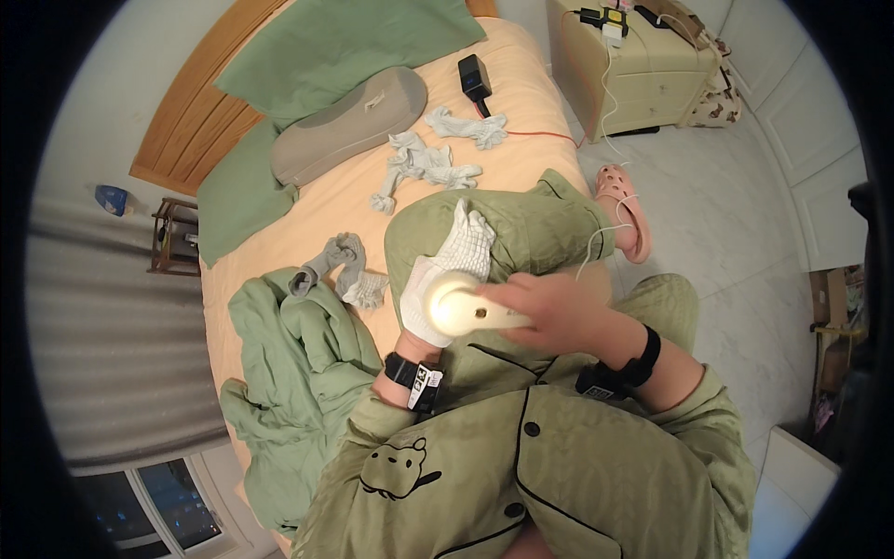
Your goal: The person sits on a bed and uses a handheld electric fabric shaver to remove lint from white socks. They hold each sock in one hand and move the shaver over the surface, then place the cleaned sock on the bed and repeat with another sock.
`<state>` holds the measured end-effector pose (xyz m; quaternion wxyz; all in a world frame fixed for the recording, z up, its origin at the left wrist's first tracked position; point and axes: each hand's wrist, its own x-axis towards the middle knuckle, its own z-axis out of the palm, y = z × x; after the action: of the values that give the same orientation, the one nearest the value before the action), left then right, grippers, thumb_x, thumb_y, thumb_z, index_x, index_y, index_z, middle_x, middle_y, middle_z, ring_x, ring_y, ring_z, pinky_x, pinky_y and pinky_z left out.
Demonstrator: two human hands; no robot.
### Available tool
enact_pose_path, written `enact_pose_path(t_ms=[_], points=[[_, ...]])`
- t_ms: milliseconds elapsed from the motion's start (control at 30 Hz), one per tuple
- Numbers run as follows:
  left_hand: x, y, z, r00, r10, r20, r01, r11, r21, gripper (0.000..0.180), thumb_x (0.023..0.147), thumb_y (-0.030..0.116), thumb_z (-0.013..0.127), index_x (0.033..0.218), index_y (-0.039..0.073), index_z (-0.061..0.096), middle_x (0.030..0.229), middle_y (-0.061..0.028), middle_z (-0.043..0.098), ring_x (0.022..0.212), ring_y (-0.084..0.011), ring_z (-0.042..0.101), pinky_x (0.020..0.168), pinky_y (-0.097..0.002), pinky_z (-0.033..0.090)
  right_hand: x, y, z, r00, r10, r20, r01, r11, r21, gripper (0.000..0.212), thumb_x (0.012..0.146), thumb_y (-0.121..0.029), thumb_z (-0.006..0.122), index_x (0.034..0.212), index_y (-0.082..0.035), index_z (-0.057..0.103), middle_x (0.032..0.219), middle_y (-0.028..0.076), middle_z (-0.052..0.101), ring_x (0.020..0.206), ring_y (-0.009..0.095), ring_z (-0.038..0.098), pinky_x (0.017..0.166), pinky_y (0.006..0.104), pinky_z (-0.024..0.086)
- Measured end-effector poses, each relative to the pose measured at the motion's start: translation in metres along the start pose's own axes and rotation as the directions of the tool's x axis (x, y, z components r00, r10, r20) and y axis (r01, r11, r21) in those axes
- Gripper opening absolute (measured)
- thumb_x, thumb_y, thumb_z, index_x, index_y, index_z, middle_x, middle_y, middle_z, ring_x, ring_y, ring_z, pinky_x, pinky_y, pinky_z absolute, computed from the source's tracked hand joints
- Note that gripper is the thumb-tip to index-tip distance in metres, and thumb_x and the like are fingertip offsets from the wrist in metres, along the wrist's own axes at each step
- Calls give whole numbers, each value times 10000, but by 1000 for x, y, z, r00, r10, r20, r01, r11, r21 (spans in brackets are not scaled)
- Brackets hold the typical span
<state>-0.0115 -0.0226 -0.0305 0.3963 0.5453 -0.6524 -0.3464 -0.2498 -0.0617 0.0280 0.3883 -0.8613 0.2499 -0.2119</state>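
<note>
Right hand (549, 312) grips shaver (491, 316) over sock (463, 244); left hand (419, 309) inside, closure unclear. Other socks (426, 168): done or pending, cannot tell.

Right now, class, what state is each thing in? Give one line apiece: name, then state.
Device: looks lit, gripped by the right hand
White sock: pulled over the left hand
Dark grey sock: crumpled
Pale socks: crumpled
Green cloth: bunched up
Black box: cable attached
Clog: worn
Drawers: shut
Curtain: hanging
</note>
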Motion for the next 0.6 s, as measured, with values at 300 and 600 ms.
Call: enact_pose_path(t_ms=[300,600], points=[[-7,-22,4,996,-37,-85,43,996,74,411,793,298,757,1138,108,640,1084,-74,692,1022,-273,653,917,-393,512,14,0,7,981,-49,-187,28,993,-113,498,834,-234,699,1309,-163,566,871,79,581,716,317,633,605,406,508],[2,-4,-13,901,388,195,-401,573,714,117,870,217,613,912,109,601,835,-63,585,847,-268,593,821,-409,506,-10,19,5,993,-111,-47,107,991,-78,565,811,-212,716,1348,-155,548,857,64,566,698,299,620,595,411,484]])
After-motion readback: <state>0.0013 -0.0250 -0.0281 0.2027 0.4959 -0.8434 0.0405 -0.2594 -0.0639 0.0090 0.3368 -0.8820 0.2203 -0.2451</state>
